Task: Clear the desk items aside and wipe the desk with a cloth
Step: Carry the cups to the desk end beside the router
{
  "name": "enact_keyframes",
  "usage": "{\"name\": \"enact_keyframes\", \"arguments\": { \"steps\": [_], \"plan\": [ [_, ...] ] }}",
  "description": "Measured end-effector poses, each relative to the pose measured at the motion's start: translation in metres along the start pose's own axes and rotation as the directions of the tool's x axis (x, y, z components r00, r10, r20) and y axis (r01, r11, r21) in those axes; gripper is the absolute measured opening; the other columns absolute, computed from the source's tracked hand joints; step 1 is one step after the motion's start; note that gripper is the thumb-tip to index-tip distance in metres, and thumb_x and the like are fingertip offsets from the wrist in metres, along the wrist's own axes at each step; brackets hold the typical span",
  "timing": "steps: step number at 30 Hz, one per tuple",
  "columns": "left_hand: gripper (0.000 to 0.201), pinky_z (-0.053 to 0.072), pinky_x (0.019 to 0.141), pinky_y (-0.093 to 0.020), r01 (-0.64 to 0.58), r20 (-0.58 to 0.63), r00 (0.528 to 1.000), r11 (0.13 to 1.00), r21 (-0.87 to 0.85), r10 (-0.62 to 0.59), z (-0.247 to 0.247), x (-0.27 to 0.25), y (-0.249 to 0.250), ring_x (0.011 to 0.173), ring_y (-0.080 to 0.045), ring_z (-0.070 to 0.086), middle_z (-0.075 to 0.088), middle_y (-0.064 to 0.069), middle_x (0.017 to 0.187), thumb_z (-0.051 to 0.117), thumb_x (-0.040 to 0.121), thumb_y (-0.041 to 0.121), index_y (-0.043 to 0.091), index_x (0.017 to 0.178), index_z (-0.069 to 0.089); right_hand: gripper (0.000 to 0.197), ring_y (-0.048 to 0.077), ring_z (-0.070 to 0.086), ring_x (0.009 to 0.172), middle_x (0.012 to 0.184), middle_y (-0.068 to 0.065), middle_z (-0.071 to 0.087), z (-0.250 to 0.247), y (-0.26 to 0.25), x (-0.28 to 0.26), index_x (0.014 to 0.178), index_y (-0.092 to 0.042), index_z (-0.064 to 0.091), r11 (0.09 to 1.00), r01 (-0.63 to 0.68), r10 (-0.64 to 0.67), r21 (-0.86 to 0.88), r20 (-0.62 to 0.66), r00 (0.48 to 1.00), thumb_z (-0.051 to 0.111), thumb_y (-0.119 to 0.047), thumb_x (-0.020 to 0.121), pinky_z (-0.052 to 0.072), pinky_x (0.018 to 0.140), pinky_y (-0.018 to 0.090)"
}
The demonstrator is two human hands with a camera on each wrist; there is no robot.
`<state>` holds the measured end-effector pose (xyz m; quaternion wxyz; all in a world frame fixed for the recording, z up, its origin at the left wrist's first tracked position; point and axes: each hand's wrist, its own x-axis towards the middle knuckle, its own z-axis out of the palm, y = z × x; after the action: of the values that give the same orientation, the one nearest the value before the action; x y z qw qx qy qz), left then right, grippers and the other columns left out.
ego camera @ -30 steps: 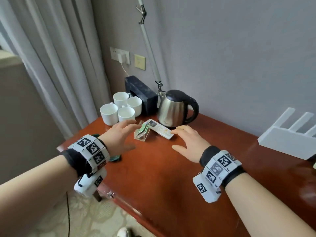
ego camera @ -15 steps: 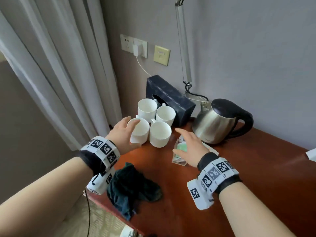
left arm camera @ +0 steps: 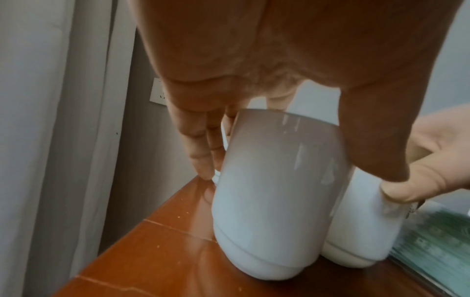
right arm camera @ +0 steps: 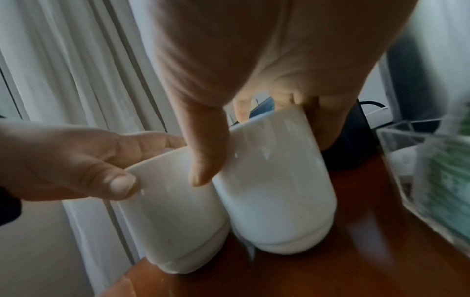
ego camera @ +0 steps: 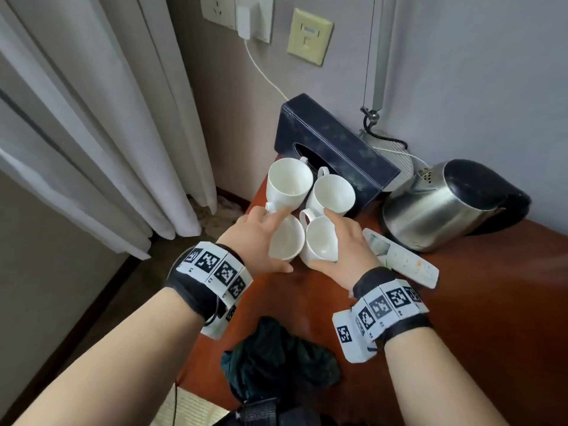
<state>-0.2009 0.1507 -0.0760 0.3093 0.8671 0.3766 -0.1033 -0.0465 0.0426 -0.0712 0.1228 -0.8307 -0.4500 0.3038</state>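
Several white mugs stand in a cluster at the desk's [ego camera: 476, 302] far left corner. My left hand [ego camera: 281, 241] grips the front left mug [ego camera: 290, 252], thumb on its near side and fingers on the far side; the left wrist view shows this mug [left arm camera: 274, 201] tilted. My right hand [ego camera: 322, 239] grips the front right mug [ego camera: 319, 252] the same way, and it leans in the right wrist view [right arm camera: 274, 191]. The two back mugs [ego camera: 289, 182] are untouched. A crumpled dark green cloth [ego camera: 276, 361] lies at the desk's near edge, between my forearms.
A dark tissue box [ego camera: 335, 152] sits behind the mugs and a steel kettle [ego camera: 436, 207] to their right. A white remote [ego camera: 399, 259] lies beside my right hand. A clear holder with green packets [right arm camera: 432, 170] stands close by. The desk's left edge and a curtain [ego camera: 92, 118] are near.
My right hand left the clear holder and took hold of the front right mug. My left hand closed round the front left mug. The head view moved closer to the mugs.
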Motion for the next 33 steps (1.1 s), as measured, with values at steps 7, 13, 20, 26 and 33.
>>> {"name": "enact_keyframes", "arguments": {
  "steps": [7,13,20,26,33],
  "plan": [
    [0.103,0.043,0.096,-0.035,0.034,-0.092,0.995,0.999,-0.010,-0.035,0.004,0.003,0.003,0.123,-0.026,0.039,0.029,-0.004,0.134,0.072,0.071,0.050,0.031,0.147,0.005,0.103,0.021,0.039,0.128,0.142,0.001,0.030,0.002,-0.007,-0.001,0.144,-0.039,0.008,0.991,-0.060,0.074,0.119,-0.124,0.990,0.077,-0.034,0.068,0.040,0.100,0.038],
    [0.093,0.047,0.091,-0.036,0.067,-0.109,0.991,0.989,-0.131,-0.082,-0.007,-0.015,0.002,0.110,-0.025,0.047,0.031,0.002,0.111,0.076,0.065,0.049,0.027,0.139,0.024,0.100,0.023,0.042,0.126,0.144,0.000,0.029,-0.020,-0.012,-0.018,0.145,-0.040,0.010,0.992,-0.033,0.053,0.125,-0.160,0.986,0.075,-0.031,0.070,0.039,0.098,0.036],
    [0.089,0.045,0.093,-0.037,-0.011,-0.255,0.966,0.988,-0.151,-0.028,-0.024,-0.051,0.035,0.109,-0.025,0.048,0.031,0.003,0.107,0.077,0.064,0.048,0.030,0.136,0.029,0.086,0.020,0.046,0.122,0.139,-0.001,0.032,-0.041,-0.006,-0.056,0.141,-0.033,0.026,0.994,0.050,-0.026,0.101,-0.223,0.974,0.073,-0.036,0.070,0.037,0.093,0.029],
    [0.090,0.044,0.097,-0.039,-0.119,-0.332,0.941,0.984,-0.131,0.069,-0.012,-0.083,0.094,0.112,-0.024,0.047,0.036,0.001,0.115,0.078,0.063,0.049,0.032,0.137,0.030,0.088,0.018,0.044,0.125,0.143,-0.006,0.028,-0.067,0.032,-0.110,0.144,-0.033,0.023,0.994,0.067,-0.038,0.084,-0.305,0.952,0.072,-0.040,0.071,0.037,0.095,0.028],
    [0.091,0.035,0.087,-0.022,-0.258,-0.295,0.932,0.958,-0.124,0.212,0.035,-0.118,0.196,0.102,-0.013,0.041,0.035,0.004,0.118,0.081,0.062,0.043,0.029,0.137,0.030,0.087,0.019,0.046,0.122,0.143,-0.008,0.027,-0.106,0.121,-0.200,0.143,-0.036,0.024,0.997,0.015,0.016,0.079,-0.385,0.923,0.071,-0.043,0.070,0.039,0.089,0.029]
  ]
}}
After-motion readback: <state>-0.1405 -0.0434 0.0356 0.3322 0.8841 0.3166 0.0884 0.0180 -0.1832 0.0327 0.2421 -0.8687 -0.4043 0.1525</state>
